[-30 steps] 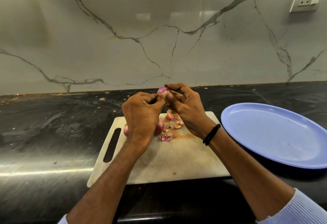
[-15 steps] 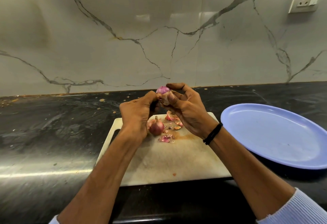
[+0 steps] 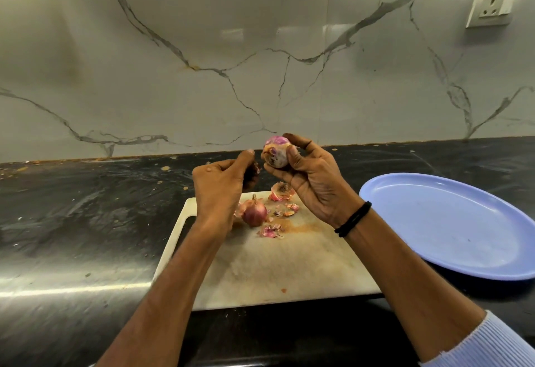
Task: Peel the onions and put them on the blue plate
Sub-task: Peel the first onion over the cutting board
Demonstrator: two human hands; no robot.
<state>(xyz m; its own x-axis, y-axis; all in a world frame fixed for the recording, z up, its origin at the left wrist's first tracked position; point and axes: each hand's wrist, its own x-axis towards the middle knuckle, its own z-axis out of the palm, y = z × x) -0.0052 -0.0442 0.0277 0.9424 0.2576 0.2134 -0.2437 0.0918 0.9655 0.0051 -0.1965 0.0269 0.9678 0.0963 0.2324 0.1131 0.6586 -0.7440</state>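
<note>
Two onions total here. The right hand (image 3: 312, 181) has one up in the air above the far edge of the cutting board (image 3: 275, 265). Its fingers (image 3: 298, 139) are curled round the back of the half-peeled onion (image 3: 276, 153) and the thumb is pressed on the front, so it's clamped on pretty firmly. Most of the skin is off, with a brownish patch left on the side facing the camera.

The left hand (image 3: 220, 184) is just beside it, not touching the onion. Its fingers are curled in tight and the thumb (image 3: 246, 158) is on top, pinching what looks like a dark scrap of skin (image 3: 254, 171).

The second onion (image 3: 254, 212) sits on the board with its skin on and the stem tip pointing up, right by the left wrist. Around it are one big curled peel (image 3: 280, 191) and a few small flakes (image 3: 272, 230).

One blue plate (image 3: 451, 222) is on the black worktop (image 3: 86, 207), just to the right of the board. There's a black band (image 3: 353, 219) on the right wrist.
</note>
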